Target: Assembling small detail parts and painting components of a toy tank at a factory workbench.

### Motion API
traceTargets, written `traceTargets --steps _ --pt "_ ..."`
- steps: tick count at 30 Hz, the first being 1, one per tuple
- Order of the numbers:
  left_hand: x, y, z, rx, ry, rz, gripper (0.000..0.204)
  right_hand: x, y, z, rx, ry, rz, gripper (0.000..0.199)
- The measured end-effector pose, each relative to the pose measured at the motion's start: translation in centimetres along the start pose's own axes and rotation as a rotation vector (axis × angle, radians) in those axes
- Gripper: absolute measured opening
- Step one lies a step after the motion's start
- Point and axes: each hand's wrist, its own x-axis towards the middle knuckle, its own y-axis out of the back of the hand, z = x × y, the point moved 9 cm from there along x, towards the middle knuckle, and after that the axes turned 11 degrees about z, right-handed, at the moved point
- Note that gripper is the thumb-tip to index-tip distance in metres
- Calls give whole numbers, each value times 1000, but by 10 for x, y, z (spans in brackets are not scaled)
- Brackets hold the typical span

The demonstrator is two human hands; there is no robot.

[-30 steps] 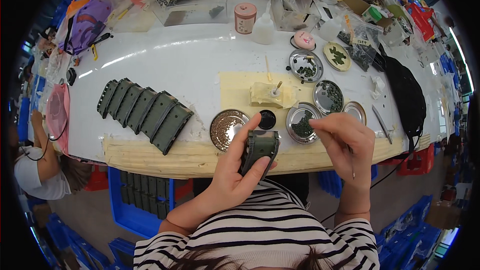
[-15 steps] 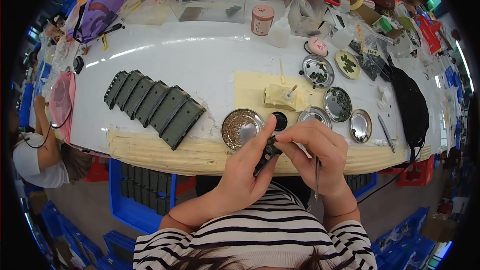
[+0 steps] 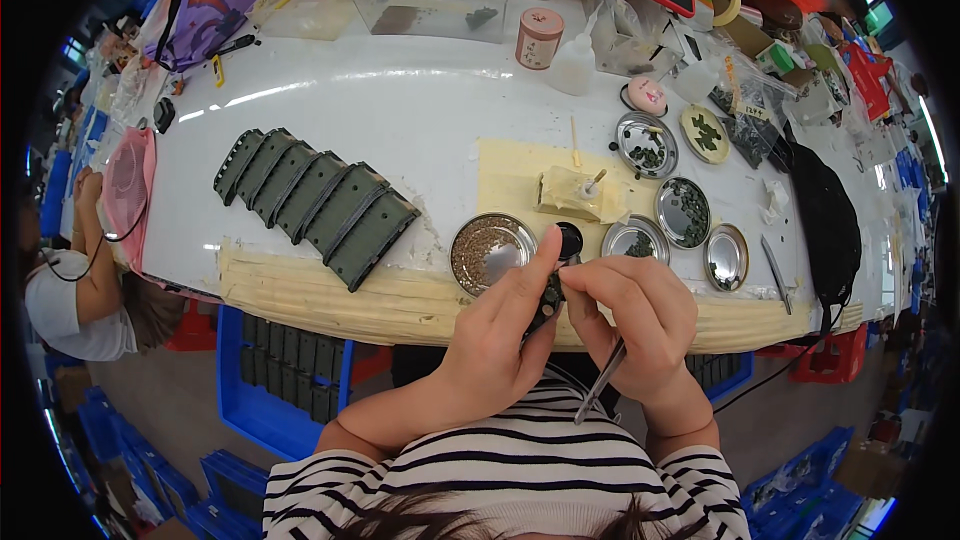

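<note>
In my left hand (image 3: 490, 340), thumb and fingers close round a small dark green piece (image 3: 548, 305) with pale round spots, mostly covered by the fingers. My right hand (image 3: 640, 320) is closed, its fingertips pinched at the upper edge of that piece. Silver tweezers (image 3: 602, 380) lie in the right palm, their end slanting down toward my striped shirt. Just beyond my hands are a round tin of brown grains (image 3: 472, 250), a small black cup (image 3: 569, 238) and a tin with dark green bits (image 3: 612, 240).
Several ribbed dark green panels (image 3: 335, 225) lie in a row at left. A taped block (image 3: 560, 192) stands on yellow paper. More tins (image 3: 660, 210), another pair of tweezers (image 3: 773, 265) and a black bag (image 3: 825, 220) are at right. A blue crate (image 3: 232, 380) sits below; another person sits far left.
The tweezers in my right hand have swung from hanging nearly upright to slanting down left. Both hands stay at the dark green piece. The whole view has shifted slightly.
</note>
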Motion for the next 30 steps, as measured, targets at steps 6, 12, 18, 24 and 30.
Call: traceTargets --steps 6,12,18,24,30 --pt "3 1 5 -9 -64 70 77 1 2 -2 -11 32 3 34" --pt "4 1 6 -10 -57 50 77 1 2 -5 -38 55 -11 32" --pt "3 -1 6 1 -66 53 77 -1 -2 -4 -19 53 -79 36" --pt "4 2 4 -8 -45 75 76 -3 -2 5 98 -99 -91 35" --pt "7 3 9 -24 -65 90 77 -4 2 12 152 -234 20 30"
